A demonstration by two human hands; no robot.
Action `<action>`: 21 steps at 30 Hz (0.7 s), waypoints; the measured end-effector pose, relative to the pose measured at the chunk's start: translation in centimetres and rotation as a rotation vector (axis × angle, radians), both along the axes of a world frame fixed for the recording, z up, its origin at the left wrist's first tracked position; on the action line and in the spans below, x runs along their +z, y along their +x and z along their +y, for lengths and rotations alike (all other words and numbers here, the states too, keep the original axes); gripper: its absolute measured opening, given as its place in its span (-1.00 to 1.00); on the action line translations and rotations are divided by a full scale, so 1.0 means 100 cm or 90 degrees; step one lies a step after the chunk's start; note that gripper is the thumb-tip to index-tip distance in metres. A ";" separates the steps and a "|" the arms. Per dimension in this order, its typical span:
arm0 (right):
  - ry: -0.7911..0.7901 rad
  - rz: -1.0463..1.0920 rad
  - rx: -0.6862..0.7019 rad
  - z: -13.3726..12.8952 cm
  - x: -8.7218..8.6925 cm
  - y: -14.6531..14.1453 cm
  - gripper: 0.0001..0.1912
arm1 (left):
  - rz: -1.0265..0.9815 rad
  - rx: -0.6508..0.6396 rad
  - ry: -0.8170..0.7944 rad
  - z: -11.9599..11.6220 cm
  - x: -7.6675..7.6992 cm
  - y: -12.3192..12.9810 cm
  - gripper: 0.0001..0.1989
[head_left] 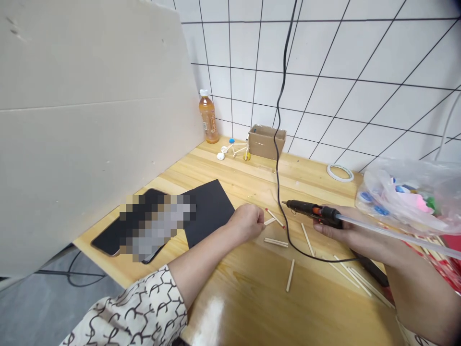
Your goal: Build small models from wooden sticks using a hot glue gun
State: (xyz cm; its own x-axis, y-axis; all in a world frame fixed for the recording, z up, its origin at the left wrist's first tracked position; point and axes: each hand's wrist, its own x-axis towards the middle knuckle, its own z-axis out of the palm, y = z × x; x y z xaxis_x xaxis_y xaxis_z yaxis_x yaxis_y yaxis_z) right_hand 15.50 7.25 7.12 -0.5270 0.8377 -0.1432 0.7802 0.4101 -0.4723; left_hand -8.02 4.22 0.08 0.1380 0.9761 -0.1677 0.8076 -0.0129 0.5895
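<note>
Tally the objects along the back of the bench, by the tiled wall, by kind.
Plastic bottle of amber drink: 1
Small stick-built model: 1
Open cardboard box: 1
Roll of tape: 1
Clear plastic bag: 1
Total: 5

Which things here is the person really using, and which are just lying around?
Being used: the right hand holding a hot glue gun, and the left hand curled right by the wooden matchsticks.

Just lying about: an orange drink bottle, a cardboard box, a roll of tape, a plastic bag, a black sheet.
</note>
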 end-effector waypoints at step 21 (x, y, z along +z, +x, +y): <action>-0.122 -0.012 0.045 -0.007 -0.003 -0.016 -0.66 | -0.002 -0.009 0.004 0.000 0.000 -0.001 -0.89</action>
State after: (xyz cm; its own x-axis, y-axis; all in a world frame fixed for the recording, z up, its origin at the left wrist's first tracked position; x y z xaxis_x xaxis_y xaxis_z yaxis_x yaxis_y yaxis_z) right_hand 13.89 6.60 6.79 -0.5795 0.7549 -0.3070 0.7618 0.3681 -0.5330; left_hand -8.17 4.24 0.06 0.1516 0.9752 -0.1611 0.8057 -0.0275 0.5917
